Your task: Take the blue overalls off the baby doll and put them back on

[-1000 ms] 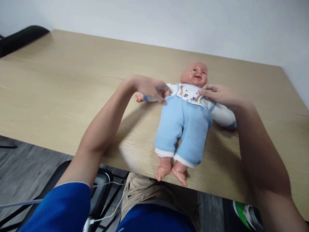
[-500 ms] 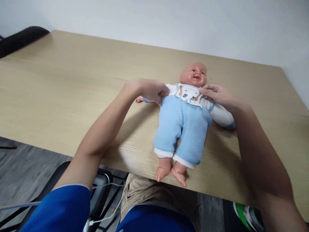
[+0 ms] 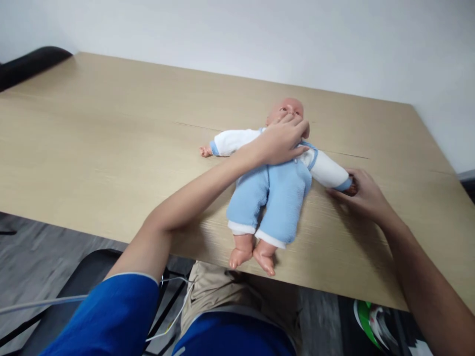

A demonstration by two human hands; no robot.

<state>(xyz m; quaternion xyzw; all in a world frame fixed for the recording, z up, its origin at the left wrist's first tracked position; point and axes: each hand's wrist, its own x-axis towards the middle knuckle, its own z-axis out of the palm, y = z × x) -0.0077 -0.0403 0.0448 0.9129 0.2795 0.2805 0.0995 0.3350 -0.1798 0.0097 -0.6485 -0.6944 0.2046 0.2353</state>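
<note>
A baby doll [image 3: 285,198] in a light blue and white fleece outfit lies on its back, feet towards me at the table's near edge. My left hand [image 3: 284,141] reaches across its chest, fingers curled over the collar and shoulder just below the chin; it covers the chest patch and the lower face. At the right, my right hand [image 3: 361,193] closes round the blue cuff [image 3: 343,185] at the end of the doll's outstretched white sleeve [image 3: 326,168]. The doll's other arm [image 3: 235,142] lies stretched out to the left.
The pale wooden table [image 3: 111,123] meets a white wall [image 3: 241,39] at the back. A black chair [image 3: 33,62] stands at the far left, another chair [image 3: 81,282] near my left side. White cables [image 3: 181,316] hang below the table edge.
My left hand has moved right from the doll's side onto its chest and shoulder. My right hand has left the chest patch and gone down the sleeve to the cuff.
</note>
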